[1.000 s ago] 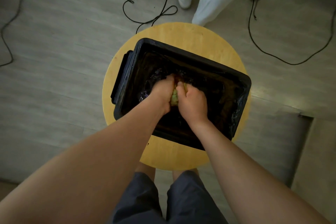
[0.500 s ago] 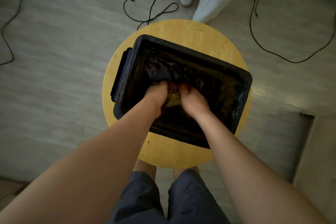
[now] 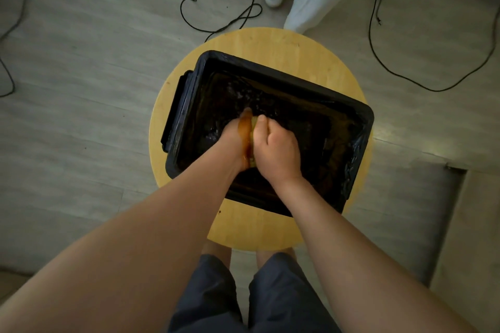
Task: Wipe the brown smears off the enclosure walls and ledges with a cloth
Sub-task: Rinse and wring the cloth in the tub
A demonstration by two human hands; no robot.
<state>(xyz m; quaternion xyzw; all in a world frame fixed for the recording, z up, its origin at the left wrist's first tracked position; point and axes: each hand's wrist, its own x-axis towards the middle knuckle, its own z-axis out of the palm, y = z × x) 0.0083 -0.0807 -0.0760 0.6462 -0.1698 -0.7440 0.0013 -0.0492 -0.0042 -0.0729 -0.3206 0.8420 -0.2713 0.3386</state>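
Head view: both hands are seen from above, inside a black tub.
Left hand (image 3: 232,140): clenched on the cloth, with a wet brown streak (image 3: 244,127) along its thumb side.
Right hand (image 3: 276,149): clenched on the same cloth, knuckles up, pressed against the left hand.
Cloth (image 3: 253,140): a yellow-green wad squeezed between the two hands, with only a narrow strip shown. Whether it touches the tub's bottom cannot be told.
Tub (image 3: 284,76): rectangular, set at a slant around the hands. Its inner walls are wet and glossy, and a handle is seen left of the left hand.
Table (image 3: 270,43): round, of light wood, with the tub carried on it.
Floor (image 3: 81,89): grey planks, with black cables (image 3: 216,27) strewn beyond the hands and to either side.
Beyond the hands: legs in white trousers (image 3: 319,0) are seen just past the table.
Below the forearms: dark shorts (image 3: 211,292) are seen.
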